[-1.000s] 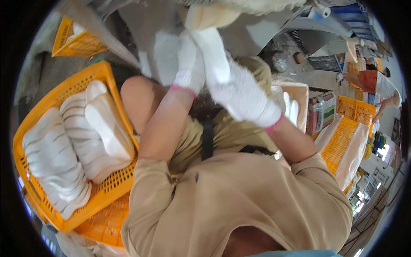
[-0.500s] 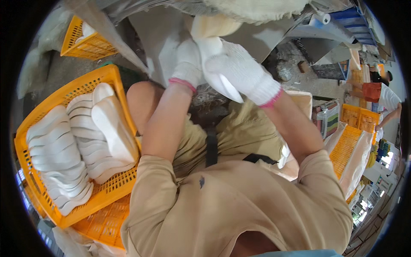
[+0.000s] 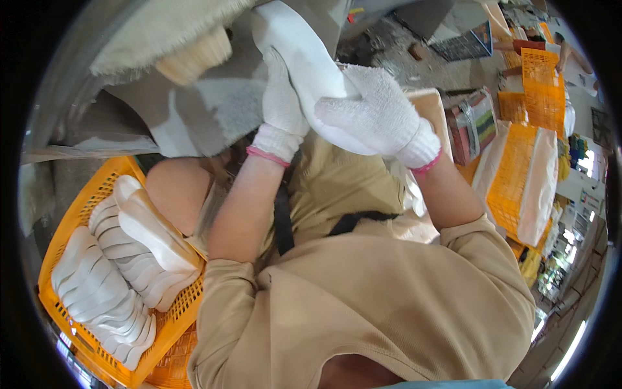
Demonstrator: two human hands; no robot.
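Between my two gloved hands a long white shoe sole (image 3: 291, 45) is tilted, its far end pointing up and to the left. My left hand (image 3: 283, 100), in a white knit glove with a pink cuff edge, presses against its left side. Gripping the opposite side, my right hand (image 3: 376, 113) wears a matching glove, its thumb lying over the sole. To the left of the sole, and apart from it, is a cream, fringed buffing wheel (image 3: 175, 48). A grey panel (image 3: 223, 107) lies beneath the wheel.
At my left stands an orange crate (image 3: 123, 170) holding rows of stacked white soles (image 3: 84, 272). A carton (image 3: 431, 110) is by my right side, beside a bundle of coloured pieces (image 3: 472, 126). Orange crates (image 3: 512, 175) and another person (image 3: 570, 55) are farther right.
The sole has moved away from the buffing wheel and is more fully in view. My head view has turned right, so the wheel and the left crate sit differently in the picture.
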